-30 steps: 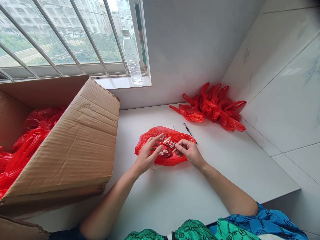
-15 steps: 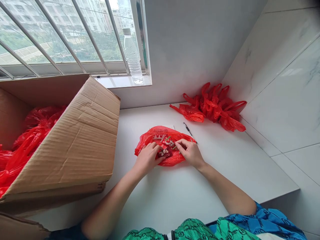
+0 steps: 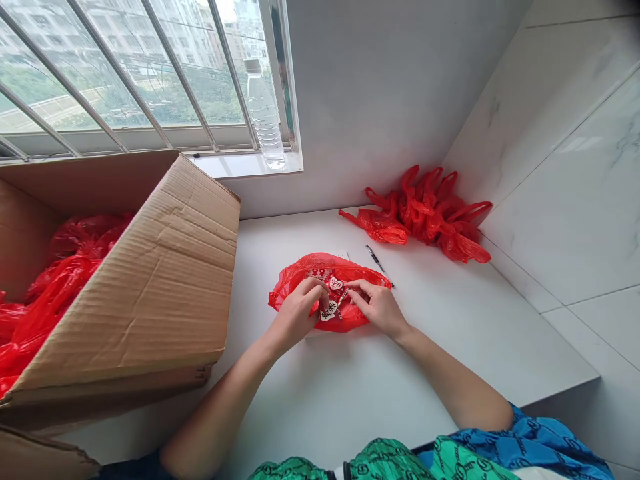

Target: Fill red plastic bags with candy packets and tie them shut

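Note:
A red plastic bag [image 3: 290,275] lies spread open on the white table, with several small printed packets inside. My left hand [image 3: 299,308] reaches over its left side, fingers curled and closed on the edge of a dark red packet [image 3: 329,311] with white print. My right hand [image 3: 381,308] comes in from the right. Its thumb and forefinger pinch the edge of a narrow packet [image 3: 343,297] turned on its side. Above it lies a red packet marked 520 [image 3: 337,284]. My left fingertips are partly hidden.
An open cardboard box [image 3: 150,267] holding red plastic bags [image 3: 70,273] stands at left. More red bags [image 3: 425,213] are heaped by the back wall. A pen [image 3: 377,260] lies behind the bag. A water bottle [image 3: 266,120] stands on the windowsill.
The packets in the bag have shifted and turned, so the 520 print now shows. My left fingers have curled in more, and my right fingertips have moved slightly left and down.

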A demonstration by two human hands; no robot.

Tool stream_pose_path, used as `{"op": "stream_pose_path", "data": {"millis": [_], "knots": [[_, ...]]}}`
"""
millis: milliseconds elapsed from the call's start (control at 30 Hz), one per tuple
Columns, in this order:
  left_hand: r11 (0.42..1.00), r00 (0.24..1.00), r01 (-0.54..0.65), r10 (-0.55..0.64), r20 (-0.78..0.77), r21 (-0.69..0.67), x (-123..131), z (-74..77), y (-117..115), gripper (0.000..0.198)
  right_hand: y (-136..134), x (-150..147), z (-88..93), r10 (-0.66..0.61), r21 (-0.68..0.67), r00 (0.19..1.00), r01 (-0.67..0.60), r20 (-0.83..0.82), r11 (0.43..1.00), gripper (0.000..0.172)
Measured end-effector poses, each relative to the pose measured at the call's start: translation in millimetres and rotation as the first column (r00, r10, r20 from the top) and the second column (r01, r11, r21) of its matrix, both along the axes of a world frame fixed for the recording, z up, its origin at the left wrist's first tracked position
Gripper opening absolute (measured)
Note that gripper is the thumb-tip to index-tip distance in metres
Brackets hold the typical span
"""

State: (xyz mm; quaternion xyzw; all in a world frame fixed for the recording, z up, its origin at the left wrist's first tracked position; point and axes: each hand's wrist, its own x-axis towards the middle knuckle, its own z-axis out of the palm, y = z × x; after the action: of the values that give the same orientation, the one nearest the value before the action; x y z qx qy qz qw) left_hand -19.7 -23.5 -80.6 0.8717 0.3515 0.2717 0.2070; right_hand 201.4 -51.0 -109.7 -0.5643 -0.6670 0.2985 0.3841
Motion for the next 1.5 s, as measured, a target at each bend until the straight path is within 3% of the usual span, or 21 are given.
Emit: {"op": "stream_pose_path", "data": {"millis": [100, 200, 333, 500, 633, 733, 1000, 1233, 1400, 1500], "knots": [[1.000, 1.000, -0.009, 0.008, 0.029, 0.020, 0.6, 0.5, -1.6, 0.031, -2.4, -1.4, 4.9, 0.046, -0.056, 0.991, -0.054, -0.124, 0.997, 0.029], [0.999, 1.000, -0.012, 0.011, 0.023, 0.034, 1.7, -0.6, -3.3, 0.029, -6.5, -4.1, 10.5, 0.157, -0.167, 0.939, -0.215, -0.305, 0.962, 0.035], [0.996, 1.000, -0.017, 0.017, 0.005, 0.082, 2.9, -3.7, -4.1, 0.027, -10.3, -6.8, 12.6, 0.229, -0.234, 0.908, -0.322, -0.351, 0.917, 0.034], [0.995, 0.990, -0.074, 0.082, -0.112, 0.073, -1.2, -6.7, 0.2, 0.034, -7.7, -4.5, 9.4, 0.171, -0.155, 0.964, -0.204, -0.203, 0.967, 0.030], [0.976, 0.948, -0.199, 0.214, -0.237, 0.084, -7.3, -12.9, 6.0, 0.036, -3.2, 0.3, 4.8, 0.108, 0.044, 0.990, -0.112, 0.088, 0.993, 0.027], [0.969, 0.924, -0.216, 0.243, -0.294, 0.121, -9.8, -17.5, 8.6, 0.031, -0.4, 5.0, 0.3, 0.033, 0.113, 0.962, -0.066, 0.272, 0.991, 0.026], [0.965, 0.926, -0.208, 0.248, -0.286, 0.162, -10.3, -20.3, 8.0, 0.027, 4.5, 16.6, -5.7, -0.095, 0.055, 0.801, 0.078, 0.591, 0.995, 0.028], [0.967, 0.922, -0.202, 0.241, -0.304, 0.153, -9.4, -23.1, 7.5, 0.025, 2.5, 14.1, -3.4, -0.086, 0.038, 0.712, 0.083, 0.697, 0.996, 0.040], [0.971, 0.921, -0.186, 0.226, -0.319, 0.149, -8.9, -23.3, 8.3, 0.024, 5.1, 11.1, -5.9, -0.081, 0.059, 0.711, 0.055, 0.698, 0.997, 0.038], [0.969, 0.913, -0.193, 0.235, -0.333, 0.155, -8.6, -22.2, 8.3, 0.025, 8.6, 14.6, -5.6, -0.099, 0.056, 0.775, 0.083, 0.624, 0.995, 0.033]]}}
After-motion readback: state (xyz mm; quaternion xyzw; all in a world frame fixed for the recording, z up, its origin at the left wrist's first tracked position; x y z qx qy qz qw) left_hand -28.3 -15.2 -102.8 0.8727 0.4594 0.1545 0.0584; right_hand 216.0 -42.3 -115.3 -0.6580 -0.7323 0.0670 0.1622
